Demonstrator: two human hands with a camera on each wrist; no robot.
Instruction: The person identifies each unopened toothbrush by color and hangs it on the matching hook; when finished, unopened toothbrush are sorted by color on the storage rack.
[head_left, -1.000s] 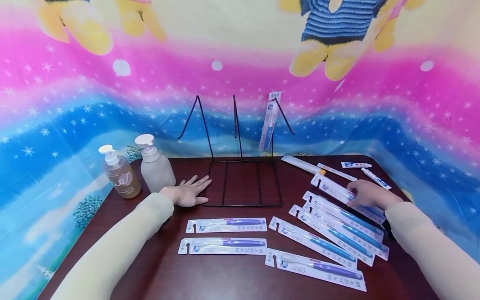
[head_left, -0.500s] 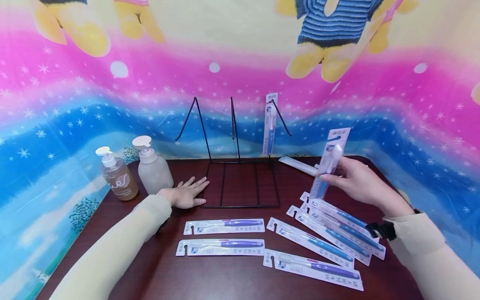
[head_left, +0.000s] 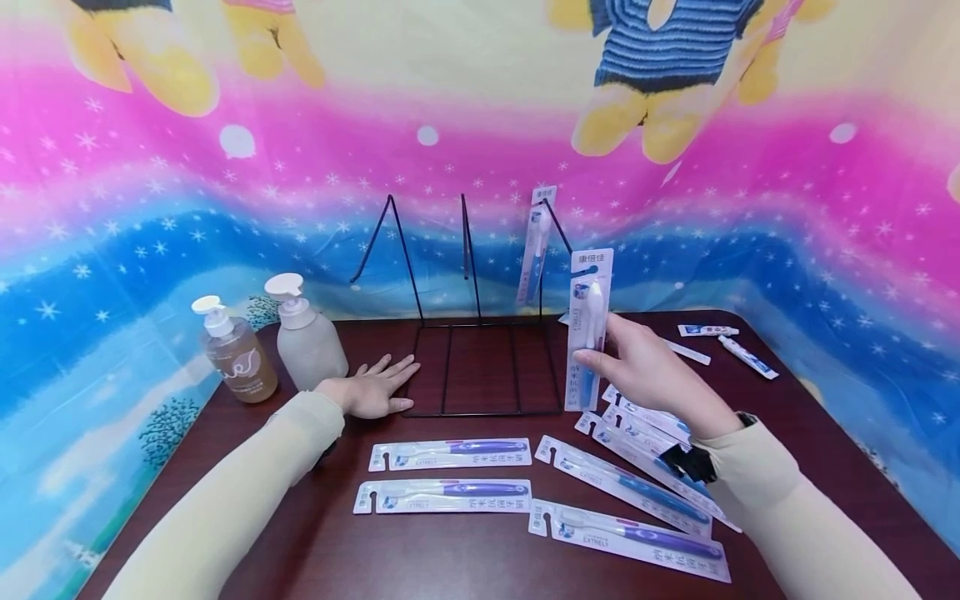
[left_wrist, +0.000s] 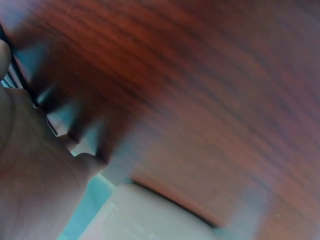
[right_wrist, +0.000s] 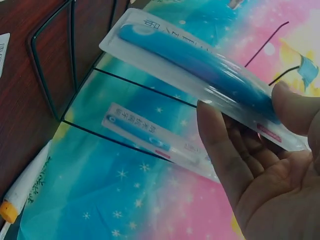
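Observation:
My right hand point(head_left: 645, 367) pinches a packaged blue toothbrush point(head_left: 587, 333) between thumb and fingers, holding it upright over the table's right half. In the right wrist view the blister pack point(right_wrist: 190, 70) tilts across the thumb and fingertips. My left hand point(head_left: 371, 388) lies flat with fingers spread, fingertips at the left side of the black wire rack point(head_left: 483, 412). One packaged toothbrush point(head_left: 536, 246) hangs from the rack's right hook; the middle and left hooks carry nothing. In the left wrist view the hand point(left_wrist: 40, 165) shows at the left edge.
Two pump bottles, one brown point(head_left: 240, 362) and one whitish point(head_left: 309, 346), stand left of the rack. Purple toothbrush packs point(head_left: 450, 454) lie in front, with overlapping blue packs point(head_left: 630, 483) to the right. Small toothpaste tubes point(head_left: 748, 357) lie at the back right.
My right hand has picked up a packaged toothbrush from the right side, raised it upright and carried it left toward the rack. The left hand stays in place.

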